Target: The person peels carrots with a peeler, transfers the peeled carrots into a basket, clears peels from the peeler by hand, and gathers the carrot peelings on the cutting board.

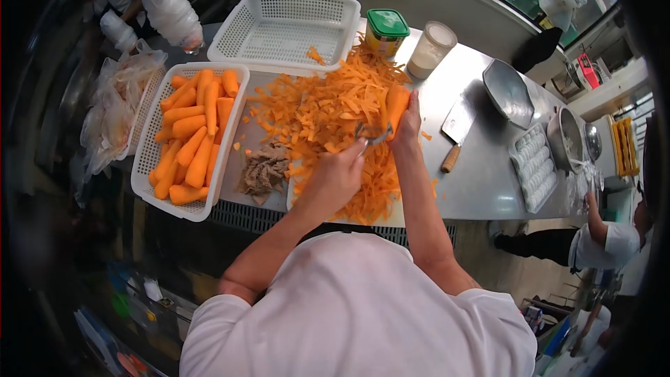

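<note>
Centrally, carrot (396,107) amid peelings (328,115).

Steel counter (481,188), carrot basket (143,167), cleaver (457,126), peelings (335,108)

Left hand (333,180) draws peeler (372,134) along carrot (396,106) held by right hand (407,126).

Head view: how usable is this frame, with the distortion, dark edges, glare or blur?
Head view: strong fisheye bend, with the steel counter curving and black vignetting at both sides; centre is evenly lit and sharp on the carrot in the right hand, the peeler in the left hand and the peelings; soft sheen on the counter; the left margin is dim and smeared.
</note>
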`<action>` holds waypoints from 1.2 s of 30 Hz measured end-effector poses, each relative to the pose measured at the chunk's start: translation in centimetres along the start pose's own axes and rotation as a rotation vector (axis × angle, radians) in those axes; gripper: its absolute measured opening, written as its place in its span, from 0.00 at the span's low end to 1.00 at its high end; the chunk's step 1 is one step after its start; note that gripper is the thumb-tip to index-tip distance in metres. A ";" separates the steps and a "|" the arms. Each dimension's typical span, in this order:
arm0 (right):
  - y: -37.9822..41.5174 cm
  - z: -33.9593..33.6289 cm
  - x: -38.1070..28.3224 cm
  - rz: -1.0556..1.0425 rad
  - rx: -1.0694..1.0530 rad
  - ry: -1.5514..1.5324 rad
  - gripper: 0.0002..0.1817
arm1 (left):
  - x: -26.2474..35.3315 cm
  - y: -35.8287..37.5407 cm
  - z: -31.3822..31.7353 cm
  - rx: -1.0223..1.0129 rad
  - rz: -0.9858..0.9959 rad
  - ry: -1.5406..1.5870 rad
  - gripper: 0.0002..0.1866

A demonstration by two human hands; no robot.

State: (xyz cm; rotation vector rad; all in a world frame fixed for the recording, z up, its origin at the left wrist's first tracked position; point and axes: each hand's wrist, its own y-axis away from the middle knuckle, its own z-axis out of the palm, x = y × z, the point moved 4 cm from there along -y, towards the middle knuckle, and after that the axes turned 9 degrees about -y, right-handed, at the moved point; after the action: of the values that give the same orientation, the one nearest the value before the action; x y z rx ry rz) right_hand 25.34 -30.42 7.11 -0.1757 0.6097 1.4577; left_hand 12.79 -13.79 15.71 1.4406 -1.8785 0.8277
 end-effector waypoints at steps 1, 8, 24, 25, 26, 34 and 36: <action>-0.4 -0.7 0.2 -0.001 0.006 0.001 0.28 | 0.0 0.0 -0.8 -0.005 -0.002 0.002 0.17; -0.7 -0.5 2.0 0.025 -0.004 0.112 0.33 | 0.0 -6.2 -0.4 0.245 0.061 -0.052 0.17; -0.2 0.6 1.0 0.067 -0.026 -0.061 0.29 | 0.3 -5.0 0.9 0.237 0.139 -0.102 0.15; -0.9 0.0 0.5 0.028 -0.023 -0.034 0.33 | 0.8 -3.2 1.0 0.253 0.172 -0.093 0.14; -1.4 -1.0 0.1 0.010 -0.012 -0.047 0.33 | 0.5 -1.5 1.0 0.134 0.108 -0.087 0.14; -0.1 -1.6 -4.2 0.086 -0.103 -0.075 0.47 | -4.5 2.9 -2.2 -0.038 0.031 -0.047 0.16; 1.5 -1.6 -3.8 0.238 -0.043 -0.124 0.46 | -5.1 2.7 -3.3 0.017 0.124 -0.063 0.15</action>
State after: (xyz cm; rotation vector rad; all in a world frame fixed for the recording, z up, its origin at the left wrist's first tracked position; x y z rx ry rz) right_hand 23.50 -34.31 7.95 -0.0458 0.5111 1.6990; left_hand 11.62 -7.67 13.42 1.3861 -2.0297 0.8675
